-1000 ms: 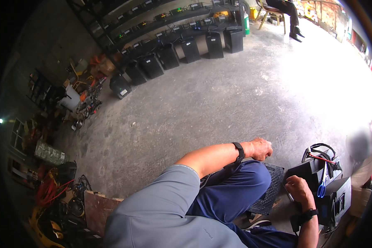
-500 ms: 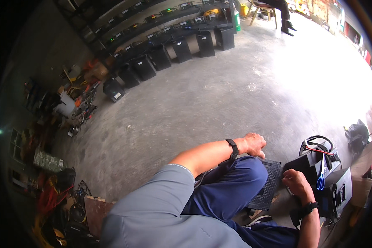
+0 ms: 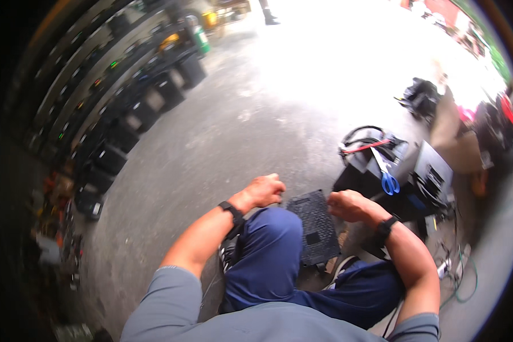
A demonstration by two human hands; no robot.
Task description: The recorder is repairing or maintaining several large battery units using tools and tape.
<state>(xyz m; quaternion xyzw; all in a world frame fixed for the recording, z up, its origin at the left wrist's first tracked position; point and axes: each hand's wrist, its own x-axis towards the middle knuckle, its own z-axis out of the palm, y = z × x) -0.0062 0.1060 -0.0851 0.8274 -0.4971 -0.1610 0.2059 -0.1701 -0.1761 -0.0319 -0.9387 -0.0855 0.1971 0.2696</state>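
Observation:
A flat black panel with a bumpy, patterned face lies in front of my bent knee. My left hand is curled just off the panel's far left corner, its fingertips turned down and hidden. Against the panel's far right side, my right hand is closed with the fingers bent inward. What either hand has in its fingers, if anything, does not show. Blue-handled scissors rest on black box-shaped units beyond my right hand, beside a bundle of black cable with a red strip.
Black boxes line the floor along a rack with small lit devices on the left. Cardboard and a black plastic bag are at the right. Thin wires lie near my right elbow. A person's foot shows far off.
My view has swung to the right, so the rack slides left and the boxed units come nearer the middle. Both hands stay curled by the panel's far end.

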